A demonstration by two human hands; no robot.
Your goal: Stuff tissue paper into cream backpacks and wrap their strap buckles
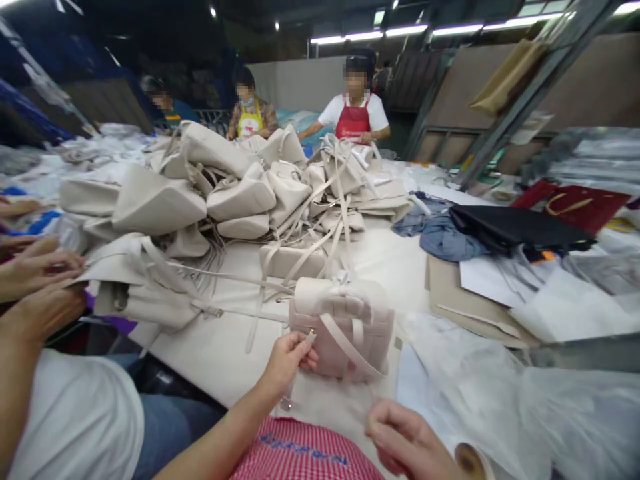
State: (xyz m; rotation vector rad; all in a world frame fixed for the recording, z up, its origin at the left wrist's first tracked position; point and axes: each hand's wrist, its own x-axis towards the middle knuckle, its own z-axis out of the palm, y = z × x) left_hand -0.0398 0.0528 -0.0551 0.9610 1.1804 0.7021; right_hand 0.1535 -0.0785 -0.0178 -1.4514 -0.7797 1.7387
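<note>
A small cream bag (350, 327) stands on the white table (220, 347) just in front of me. My left hand (287, 360) is closed in a pinch on a small metal fitting at the bag's left side. My right hand (407, 443) hovers low at the near edge, below and right of the bag and apart from it. Its fingers are curled and blurred, and I cannot make out what is in them. A cardboard roll end (470, 460) shows just beside it. My red checked apron (300, 457) fills the bottom middle.
A heap of cream bags and straps (225, 193) covers the table's middle. A co-worker's hands (40, 287) at the left hold another cream bag (140, 280). Clear plastic sheets (500, 393), cardboard, a black bag (515, 227) and blue cloth lie right. Three people work at the far side.
</note>
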